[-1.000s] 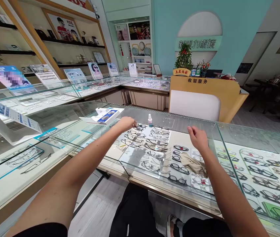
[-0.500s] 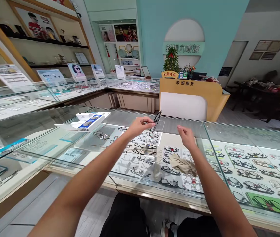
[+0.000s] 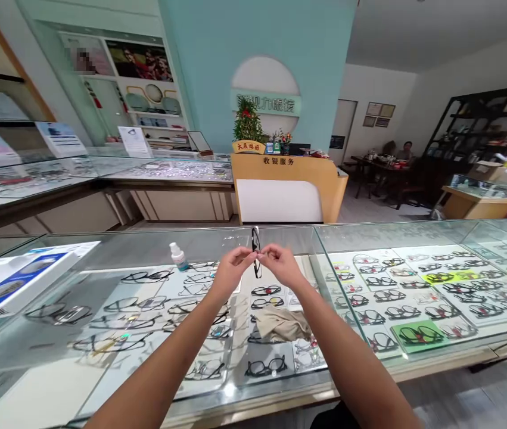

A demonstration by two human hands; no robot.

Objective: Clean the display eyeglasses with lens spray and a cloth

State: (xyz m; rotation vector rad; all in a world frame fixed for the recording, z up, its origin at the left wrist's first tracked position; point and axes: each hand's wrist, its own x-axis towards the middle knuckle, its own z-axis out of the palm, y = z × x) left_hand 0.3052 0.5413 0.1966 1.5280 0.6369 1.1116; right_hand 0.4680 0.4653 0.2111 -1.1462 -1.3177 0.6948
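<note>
A pair of black-framed eyeglasses is held upright over the glass display counter. My left hand pinches it from the left side, near the middle of the frame. From the right, my right hand also has its fingertips closed on the glasses, touching close to the left fingertips. The fingers partly hide the frame there. Below the right forearm a crumpled beige cloth lies on the counter top. Left of the hands stands a small white spray bottle with blue liquid.
The glass counter holds rows of eyeglasses under its top. A white and blue box lies at the left. Beyond are a wooden cashier desk with plants, and a person at a far table.
My right hand has moved left and closed on the glasses beside my left hand. The view has swung to the right, and the spray bottle now shows.
</note>
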